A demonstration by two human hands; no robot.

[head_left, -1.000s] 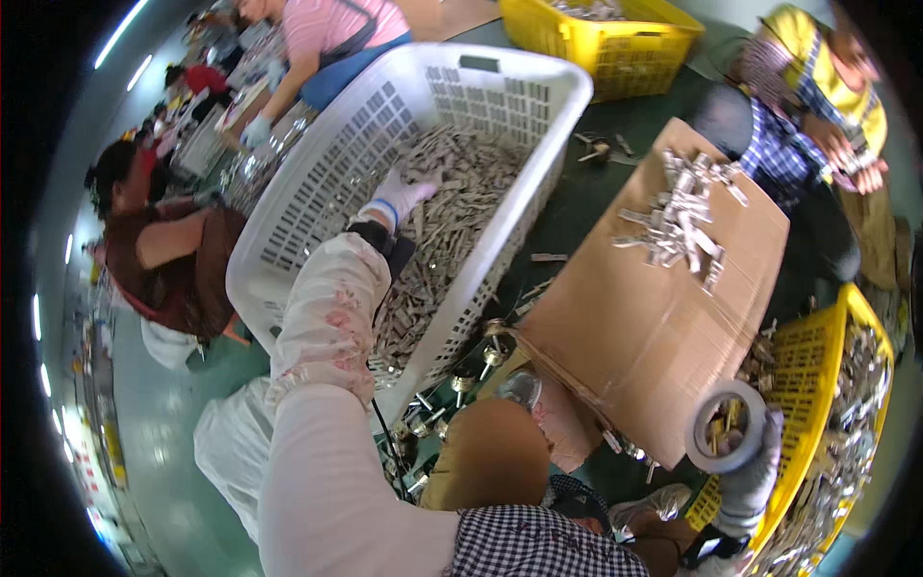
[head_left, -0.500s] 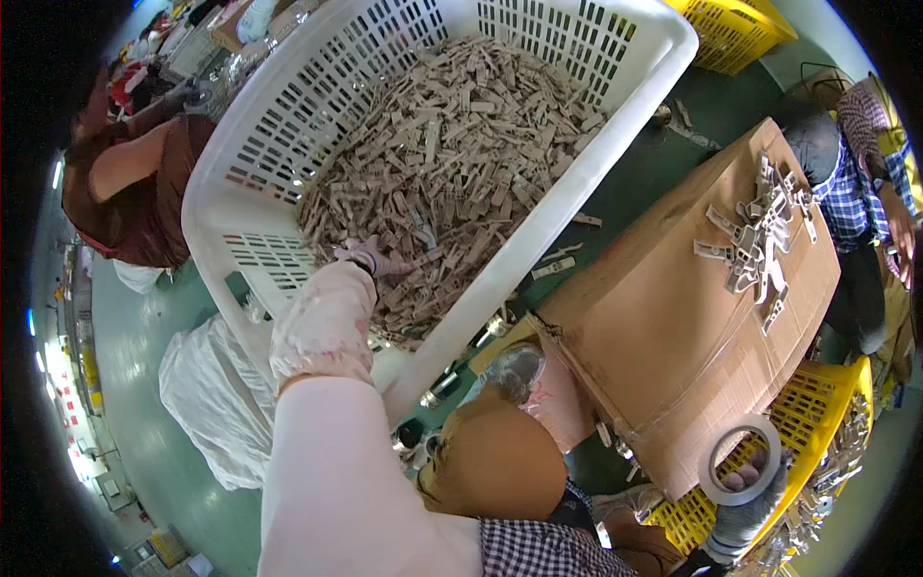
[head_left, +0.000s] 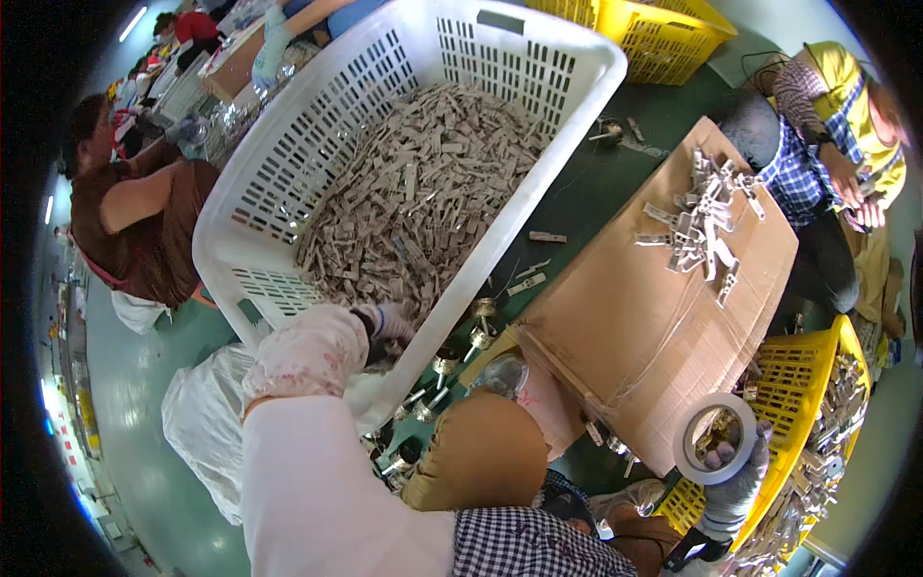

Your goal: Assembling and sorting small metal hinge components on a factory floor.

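My left hand (head_left: 389,325), gloved, is inside the near corner of a white slatted basket (head_left: 588,72). It touches the heap of small beige-grey flat clip-like pieces (head_left: 433,183) there. Its fingers are partly hidden, so what they hold does not show. Low on the right, my right hand (head_left: 735,495) wears a grey glove and is closed on a roll of tape (head_left: 686,438), with fingertips showing through its hole. The roll is held beside the corner of a cardboard box (head_left: 615,317). A cluster of pale clips (head_left: 707,221) lies on top of the box.
A yellow basket (head_left: 806,385) of metal clips stands at my right, another yellow basket (head_left: 663,38) at the back. Metal fittings (head_left: 479,337) lie on the floor by the white basket. A white sack (head_left: 207,404) is at left. Co-workers sit left (head_left: 144,221) and right (head_left: 803,163).
My left hand has drawn back toward the basket's near corner. The view has shifted, so the box and baskets sit farther left. My right hand still holds the tape roll.
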